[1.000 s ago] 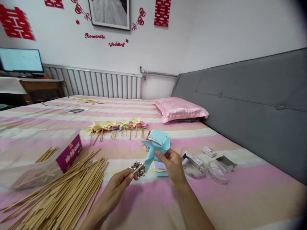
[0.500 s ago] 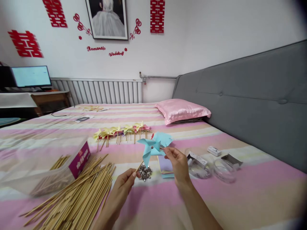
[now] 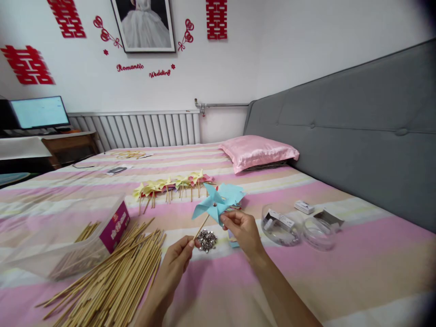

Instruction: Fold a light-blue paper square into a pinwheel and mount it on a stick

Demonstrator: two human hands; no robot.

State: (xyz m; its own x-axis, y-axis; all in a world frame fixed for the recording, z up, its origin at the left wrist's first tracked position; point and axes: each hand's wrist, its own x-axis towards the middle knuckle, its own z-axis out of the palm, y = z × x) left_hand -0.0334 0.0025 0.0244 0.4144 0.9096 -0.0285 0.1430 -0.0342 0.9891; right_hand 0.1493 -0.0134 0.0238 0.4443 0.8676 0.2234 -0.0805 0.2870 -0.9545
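Note:
A light-blue paper pinwheel [image 3: 208, 205] on a thin wooden stick [image 3: 202, 227] is held up in front of me. My left hand [image 3: 177, 255] is closed around the lower part of the stick. The fingers of my right hand [image 3: 242, 228] pinch the lower right blade of the pinwheel. Just below it lies a pile of small shiny metal pieces [image 3: 207, 240] on the bed. More light-blue paper pinwheel shapes [image 3: 235, 193] lie behind the held one. Paper sheets [image 3: 233, 240] are partly hidden by my right hand.
Many wooden sticks [image 3: 126, 272] lie loose at the left beside a clear plastic box [image 3: 64, 245]. A row of finished pinwheels [image 3: 163, 185] lies farther back. At the right are clear round containers [image 3: 318, 234] and a small white box [image 3: 304, 207]. A pink pillow [image 3: 260, 152] lies behind.
The pinwheel's blades have turned on the stick. My right hand has shifted slightly left and down, from beside the right blade to gripping a lower blade. My left hand keeps its hold.

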